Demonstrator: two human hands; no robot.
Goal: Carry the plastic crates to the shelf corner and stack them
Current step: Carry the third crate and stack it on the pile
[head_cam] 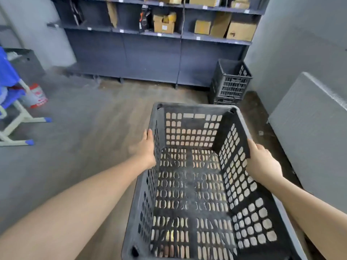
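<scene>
Carried crate (197,184): dark grey plastic, perforated walls and floor, open top facing up toward the camera, nothing lying inside. It is being held off the floor (90,128), in front of the person. Long axis is running away from the person, far short wall pointing toward the shelf corner.

Left hand (147,149) is gripping the left long rim, thumb lying along the top edge, fingers hidden on the outer side. Right hand (262,162) is holding the right long rim, palm wrapping over the edge; fingertips not visible. Both forearms are reaching forward on either side.

Ahead and slightly right, stacked crates (230,83) are standing in the corner, upright and open at the top, just beside the right end of the shelving unit (150,53) and near the grey wall (300,44). Cardboard boxes (241,30) are sitting on the upper shelves.

Floor is showing wood-look planks, partly dusty grey. Open floor is lying between the carried crate and the stack. On the right, a grey ribbed panel (309,132) is leaning near the wall, narrowing that side. On the left, well apart, a white frame with blue feet (24,128) and a red-and-white bucket (36,96) are standing.
</scene>
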